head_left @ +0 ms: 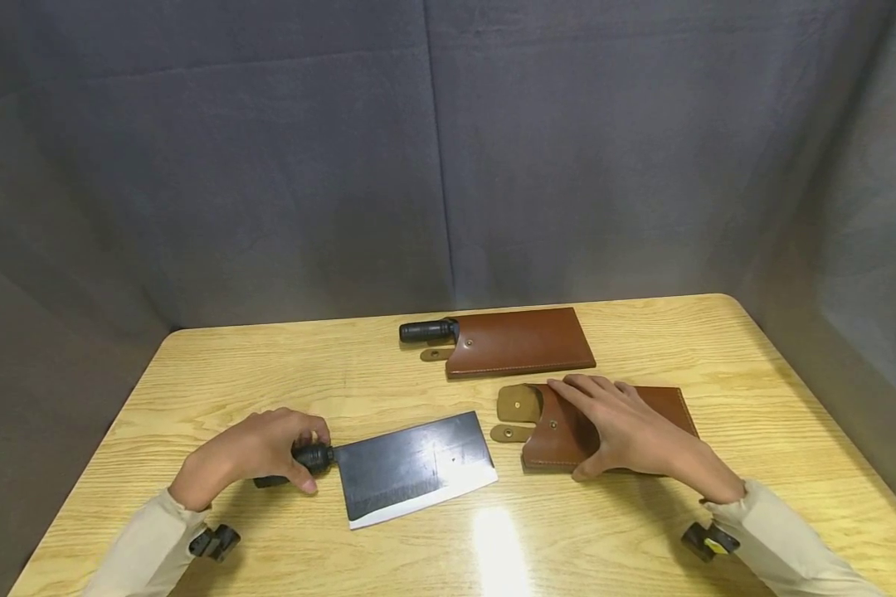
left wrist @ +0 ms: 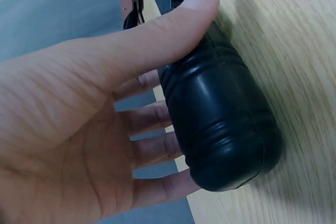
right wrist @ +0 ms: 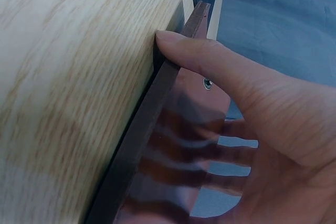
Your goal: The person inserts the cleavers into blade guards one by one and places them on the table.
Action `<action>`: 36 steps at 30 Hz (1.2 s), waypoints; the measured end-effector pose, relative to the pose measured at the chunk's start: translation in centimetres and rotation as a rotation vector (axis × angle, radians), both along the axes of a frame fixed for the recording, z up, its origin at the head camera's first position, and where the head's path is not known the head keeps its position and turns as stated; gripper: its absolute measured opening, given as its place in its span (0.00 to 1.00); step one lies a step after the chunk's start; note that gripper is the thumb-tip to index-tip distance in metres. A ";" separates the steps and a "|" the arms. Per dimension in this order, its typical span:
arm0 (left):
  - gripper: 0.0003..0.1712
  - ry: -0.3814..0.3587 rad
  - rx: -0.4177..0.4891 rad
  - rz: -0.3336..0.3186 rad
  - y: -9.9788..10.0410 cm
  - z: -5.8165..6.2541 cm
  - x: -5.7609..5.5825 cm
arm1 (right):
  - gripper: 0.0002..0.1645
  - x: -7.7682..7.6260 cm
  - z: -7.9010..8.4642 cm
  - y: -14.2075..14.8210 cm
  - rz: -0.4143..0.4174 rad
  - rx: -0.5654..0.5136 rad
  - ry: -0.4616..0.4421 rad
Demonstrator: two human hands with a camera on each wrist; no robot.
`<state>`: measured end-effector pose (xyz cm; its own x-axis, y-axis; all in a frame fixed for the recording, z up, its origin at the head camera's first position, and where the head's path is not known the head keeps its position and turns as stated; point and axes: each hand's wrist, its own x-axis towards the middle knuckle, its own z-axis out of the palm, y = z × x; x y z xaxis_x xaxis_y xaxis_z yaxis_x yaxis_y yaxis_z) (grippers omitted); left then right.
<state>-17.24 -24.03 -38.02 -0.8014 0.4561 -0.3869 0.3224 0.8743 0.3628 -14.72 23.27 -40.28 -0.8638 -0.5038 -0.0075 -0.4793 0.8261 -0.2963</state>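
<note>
A cleaver with a broad dark blade and bright edge lies on the table in the head view, its blade pointing right. My left hand grips the black ribbed handle, thumb on one side and fingers on the other. To the right, a brown leather cleaver sheath lies flat with its mouth toward the blade. Across it spans my right hand, thumb at the near edge and fingertips by the far edge. The thumb presses the sheath's thick side in the right wrist view. The sheath's tan flap is folded open.
Behind both hands, a second cleaver sits in a matching brown sheath, its black handle sticking out left. A short snap strap juts from the nearer sheath. Grey curtains surround the wooden table at the back and sides.
</note>
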 end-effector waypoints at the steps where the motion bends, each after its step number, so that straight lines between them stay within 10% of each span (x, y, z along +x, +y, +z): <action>1: 0.28 0.012 -0.008 0.004 0.1 0.0 0.1 | 0.72 0.0 0.0 0.0 0.001 0.000 -0.003; 15: 0.24 0.384 -0.096 -0.191 -0.2 -1.6 1.5 | 0.72 -0.1 0.0 -0.1 0.009 0.008 -0.038; 36: 0.25 0.737 -0.113 -0.194 0.4 -3.4 2.3 | 0.71 -0.2 -0.2 0.0 0.024 -0.006 -0.044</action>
<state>-14.92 -23.68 -41.42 -0.7796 0.6045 0.1638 0.5978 0.7962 -0.0932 -14.95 23.25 -40.53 -0.8503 -0.5246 -0.0423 -0.4854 0.8127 -0.3223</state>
